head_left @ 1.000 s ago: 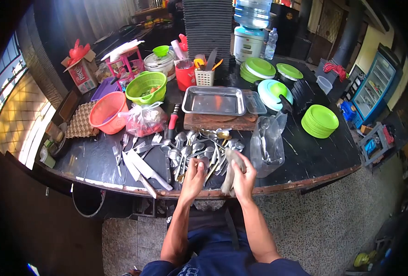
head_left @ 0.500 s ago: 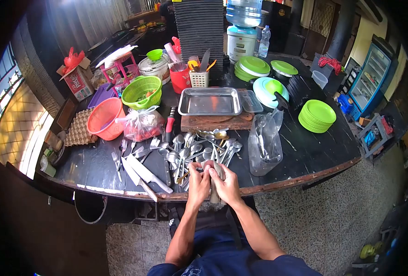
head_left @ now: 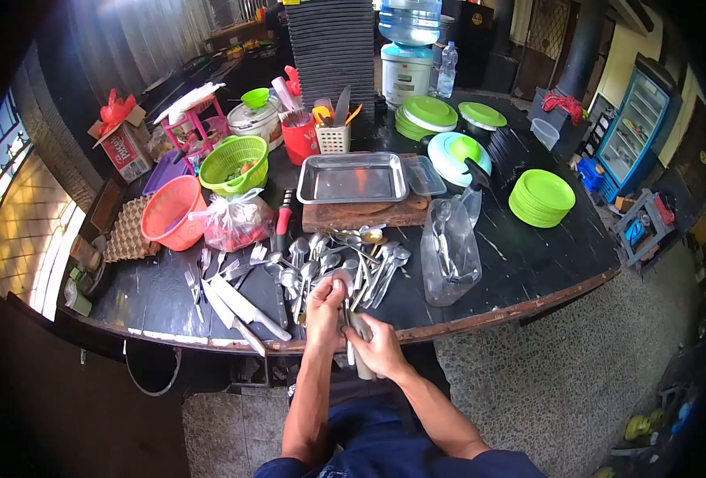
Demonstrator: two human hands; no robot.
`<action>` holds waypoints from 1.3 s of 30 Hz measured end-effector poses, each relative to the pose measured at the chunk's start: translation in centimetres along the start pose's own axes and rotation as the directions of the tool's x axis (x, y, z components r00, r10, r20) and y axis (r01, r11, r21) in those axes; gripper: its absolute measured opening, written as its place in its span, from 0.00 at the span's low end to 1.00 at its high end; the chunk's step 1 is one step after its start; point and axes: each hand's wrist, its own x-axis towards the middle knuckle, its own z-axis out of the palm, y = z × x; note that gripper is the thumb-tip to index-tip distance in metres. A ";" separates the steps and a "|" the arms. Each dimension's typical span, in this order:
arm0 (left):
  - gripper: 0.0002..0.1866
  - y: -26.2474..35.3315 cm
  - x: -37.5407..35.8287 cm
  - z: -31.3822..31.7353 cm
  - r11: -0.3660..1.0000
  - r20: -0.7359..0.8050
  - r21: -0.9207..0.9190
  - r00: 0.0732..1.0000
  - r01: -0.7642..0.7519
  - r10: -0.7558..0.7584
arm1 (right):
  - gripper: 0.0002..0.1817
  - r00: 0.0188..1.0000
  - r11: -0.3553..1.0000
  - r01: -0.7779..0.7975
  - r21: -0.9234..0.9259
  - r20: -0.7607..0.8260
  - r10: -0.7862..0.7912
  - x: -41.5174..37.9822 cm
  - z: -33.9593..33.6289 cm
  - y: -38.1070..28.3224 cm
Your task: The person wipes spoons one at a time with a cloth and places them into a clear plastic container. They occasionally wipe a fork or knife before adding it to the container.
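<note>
In front of the table edge, my left hand is closed around a metal spoon, its bowl pointing up past the fingers. My right hand grips a greyish cloth against the lower part of that spoon. Just beyond both hands lies a loose heap of spoons. Two large knives rest left of the heap, beside several forks. On the right, a clear plastic container holds some spoons.
A metal tray sits on a wooden board behind the heap. Green plates are stacked at right. An orange basin, a green colander and a tied plastic bag stand at left.
My right hand has slid down with the cloth, away from my left hand. The spoon's bowl now shows more clearly above my left fingers. The view has shifted slightly.
</note>
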 end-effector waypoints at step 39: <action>0.12 3.4 1.2 -0.5 0.962 -0.146 0.144 0.956 -0.233 0.253 | 0.15 0.984 0.993 0.111 0.028 -0.144 -0.106 -0.1 -3.7 0.5</action>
